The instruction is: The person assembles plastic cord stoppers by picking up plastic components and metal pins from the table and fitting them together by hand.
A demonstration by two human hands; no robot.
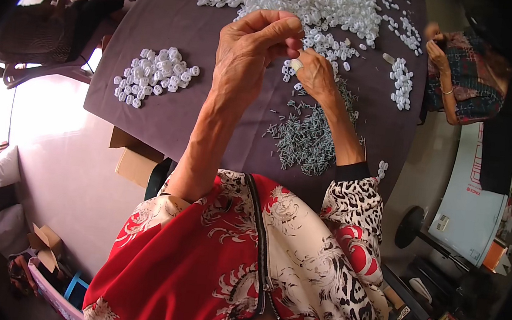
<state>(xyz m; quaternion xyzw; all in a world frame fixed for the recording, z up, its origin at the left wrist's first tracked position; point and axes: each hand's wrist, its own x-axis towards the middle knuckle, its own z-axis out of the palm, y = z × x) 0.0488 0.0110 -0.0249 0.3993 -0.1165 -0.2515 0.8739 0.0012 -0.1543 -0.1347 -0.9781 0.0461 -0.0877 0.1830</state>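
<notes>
My left hand (250,47) is raised over the table with its thumb and fingers pinched together; whatever lies in the pinch is hidden. Just right of it and a little lower, my right hand (317,75) is closed, with a pale cover (296,65) on one digit. What its fingers hold cannot be made out. Below my right hand spreads a pile of small grey screw-like pieces (303,141). Beyond both hands lies a large heap of small white plastic parts (306,3). A separate group of white oval parts (157,75) sits to the left.
The dark cloth-covered table (180,117) bears another small group of white parts (401,84) at its right. Another person (467,78) sits at the right edge. A cardboard box (135,166) stands under the table's near left side; a pale board (472,197) is on the right.
</notes>
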